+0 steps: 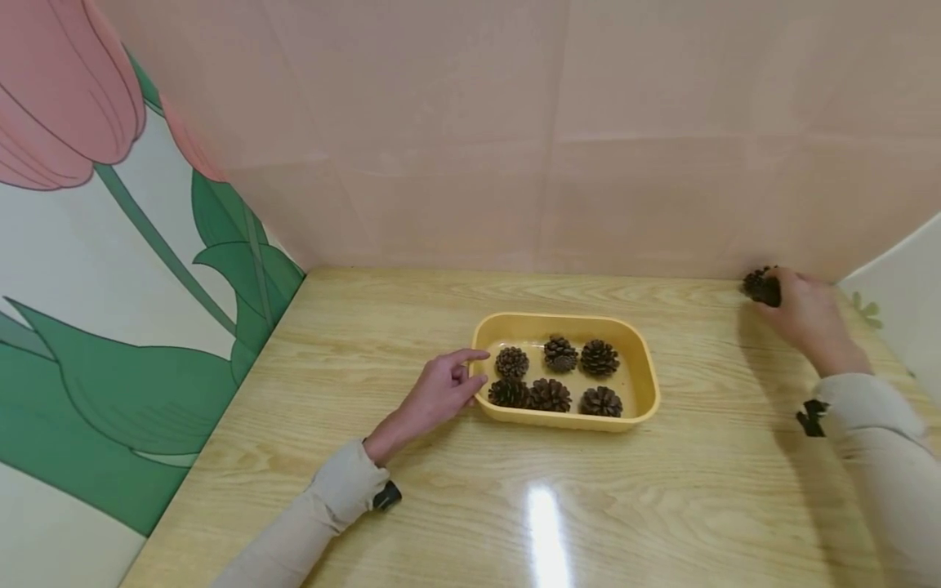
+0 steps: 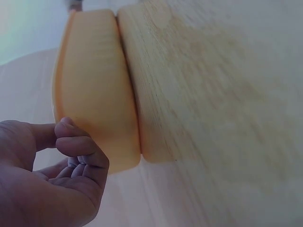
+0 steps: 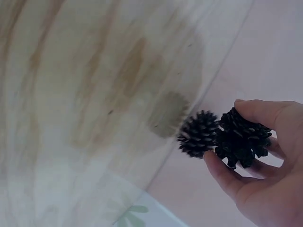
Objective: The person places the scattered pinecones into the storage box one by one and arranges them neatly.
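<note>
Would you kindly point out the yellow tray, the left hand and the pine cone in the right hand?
yellow tray [image 1: 644, 376], head view, right rim.
left hand [image 1: 439, 394], head view, back.
pine cone [image 3: 242, 138], right wrist view, scales.

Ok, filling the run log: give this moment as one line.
left hand touches yellow tray | right hand grips pine cones | six cones in tray

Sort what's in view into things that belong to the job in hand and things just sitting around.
In the job: yellow tray; six pine cones in tray; pine cones in right hand; left hand at the tray.

Just about: wooden table; tulip mural; pink wall.
</note>
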`<move>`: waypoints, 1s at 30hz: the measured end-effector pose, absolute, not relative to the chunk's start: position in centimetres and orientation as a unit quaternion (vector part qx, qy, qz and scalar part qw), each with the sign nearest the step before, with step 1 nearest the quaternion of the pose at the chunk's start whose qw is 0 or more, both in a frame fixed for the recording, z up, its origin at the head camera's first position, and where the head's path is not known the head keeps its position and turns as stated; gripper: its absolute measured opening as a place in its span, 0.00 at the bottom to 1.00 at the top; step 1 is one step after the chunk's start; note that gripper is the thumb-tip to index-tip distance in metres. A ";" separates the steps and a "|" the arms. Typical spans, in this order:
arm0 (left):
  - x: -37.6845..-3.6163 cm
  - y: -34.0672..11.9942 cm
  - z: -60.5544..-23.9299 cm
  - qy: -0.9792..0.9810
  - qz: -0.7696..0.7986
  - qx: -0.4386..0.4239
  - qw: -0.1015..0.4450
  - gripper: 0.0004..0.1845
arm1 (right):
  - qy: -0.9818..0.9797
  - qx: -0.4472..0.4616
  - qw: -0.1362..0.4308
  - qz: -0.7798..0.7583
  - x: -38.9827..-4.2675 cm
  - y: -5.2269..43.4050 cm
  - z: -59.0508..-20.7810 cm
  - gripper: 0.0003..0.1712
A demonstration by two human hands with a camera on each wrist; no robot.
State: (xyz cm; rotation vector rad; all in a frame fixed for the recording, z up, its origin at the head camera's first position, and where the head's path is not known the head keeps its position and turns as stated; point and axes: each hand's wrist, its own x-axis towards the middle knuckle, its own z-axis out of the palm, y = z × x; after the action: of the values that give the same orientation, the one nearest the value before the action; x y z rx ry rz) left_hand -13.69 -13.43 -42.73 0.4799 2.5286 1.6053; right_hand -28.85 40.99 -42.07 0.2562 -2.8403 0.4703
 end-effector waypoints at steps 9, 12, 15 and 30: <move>-13.7 -13.3 -42.7 0.835 0.524 0.157 0.055 0.22 | -0.972 0.105 0.132 0.164 -28.3 38.8 -41.1 0.28; -13.8 -13.3 -42.7 0.835 0.525 0.157 0.056 0.22 | -0.973 0.111 0.123 0.162 -27.9 38.2 -40.8 0.28; -13.8 -13.3 -42.8 0.834 0.527 0.155 0.057 0.22 | -0.973 0.120 0.116 0.160 -27.6 37.4 -40.6 0.29; -13.8 -13.3 -42.9 0.836 0.525 0.151 0.058 0.22 | -0.956 0.198 0.168 0.135 -25.4 32.5 -39.6 0.31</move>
State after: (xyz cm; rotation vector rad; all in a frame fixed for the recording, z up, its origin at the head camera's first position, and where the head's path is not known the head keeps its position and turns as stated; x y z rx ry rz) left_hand -13.80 -13.27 -42.93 0.4571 2.5332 1.5900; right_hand -25.40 32.45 -39.55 0.5628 -2.7203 0.3849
